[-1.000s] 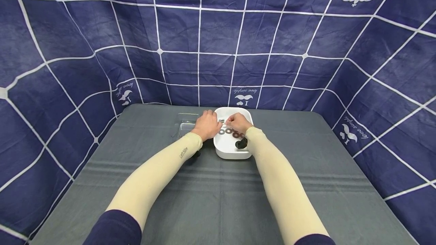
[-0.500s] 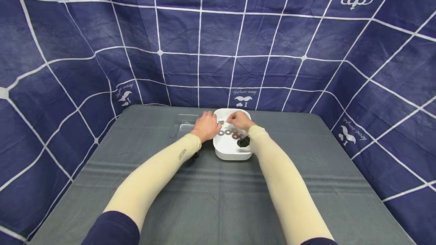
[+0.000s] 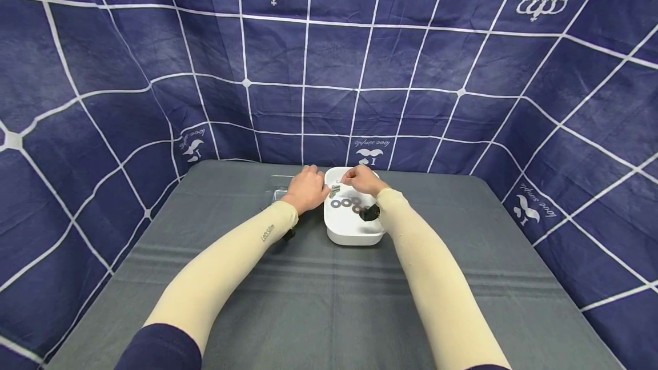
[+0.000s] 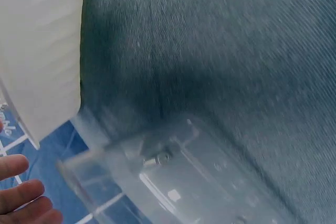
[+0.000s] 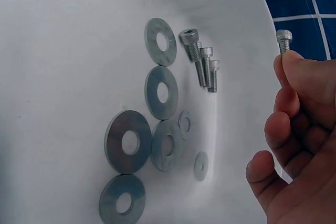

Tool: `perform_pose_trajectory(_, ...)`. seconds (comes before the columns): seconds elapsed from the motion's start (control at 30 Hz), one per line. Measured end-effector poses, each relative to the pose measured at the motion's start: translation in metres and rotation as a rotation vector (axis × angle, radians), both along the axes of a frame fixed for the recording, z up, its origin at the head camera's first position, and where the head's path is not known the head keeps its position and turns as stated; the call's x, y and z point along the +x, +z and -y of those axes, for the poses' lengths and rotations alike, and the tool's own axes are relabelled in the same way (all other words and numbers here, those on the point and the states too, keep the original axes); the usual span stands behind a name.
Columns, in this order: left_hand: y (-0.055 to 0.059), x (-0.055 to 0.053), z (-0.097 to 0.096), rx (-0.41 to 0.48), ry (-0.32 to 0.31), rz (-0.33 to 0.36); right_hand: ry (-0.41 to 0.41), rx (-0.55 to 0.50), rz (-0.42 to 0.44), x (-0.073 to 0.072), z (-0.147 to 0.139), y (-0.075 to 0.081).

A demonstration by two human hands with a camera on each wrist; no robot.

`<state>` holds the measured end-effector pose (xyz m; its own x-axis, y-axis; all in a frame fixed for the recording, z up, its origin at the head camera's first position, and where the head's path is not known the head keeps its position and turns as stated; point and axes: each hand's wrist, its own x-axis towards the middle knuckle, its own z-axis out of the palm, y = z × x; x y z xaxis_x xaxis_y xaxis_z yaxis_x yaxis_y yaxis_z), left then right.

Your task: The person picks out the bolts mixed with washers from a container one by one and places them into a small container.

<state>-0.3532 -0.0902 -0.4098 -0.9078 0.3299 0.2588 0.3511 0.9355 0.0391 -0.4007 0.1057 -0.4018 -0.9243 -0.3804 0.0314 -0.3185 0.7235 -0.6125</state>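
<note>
Between the thumb and index finger of my right hand (image 3: 362, 180), a socket head screw (image 5: 284, 39) is pinched with its knurled head up. This hand is over the far part of a white plastic tub (image 3: 354, 238). Below it in the tub lie several more socket head screws (image 5: 207, 66) in a small cluster, and flat metal washers (image 5: 161, 93) of different sizes. My left hand (image 3: 307, 188) is at the tub's left side, fingers loosely extended, with nothing visible in its grasp. A clear plastic box (image 4: 178, 192) is near it, with a small screw (image 4: 158, 159) inside.
Grey cloth (image 3: 308, 301) covers the table. A blue curtain (image 3: 329, 56) with white grid lines hangs behind and at both sides. A black wrist device (image 3: 370, 212) on the right arm hides part of the tub.
My left hand has shifted slightly left, away from the tub's rim, and the screws in the tub show more fully. My right hand stays over the tub's far part.
</note>
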Motion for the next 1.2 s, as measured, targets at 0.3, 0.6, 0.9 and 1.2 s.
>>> perform_pose_trajectory(0.3, 0.002, 0.007, 0.016, 0.005, 0.025, 0.006, 0.027, -0.005, 0.018, 0.003, 0.007, 0.013)
perform_pose_trajectory(0.6, 0.001, 0.008, 0.036, 0.006, 0.055, -0.015, 0.065, -0.044, 0.025, 0.000, 0.019, 0.018)
perform_pose_trajectory(0.9, 0.005, 0.010, 0.060, -0.019, 0.094, -0.016, 0.089, -0.063, -0.016, -0.001, 0.037, 0.022)
perform_pose_trajectory(1.2, 0.006, 0.013, 0.078, -0.015, 0.123, 0.010, 0.101, -0.083, -0.007, -0.002, 0.049, 0.026)
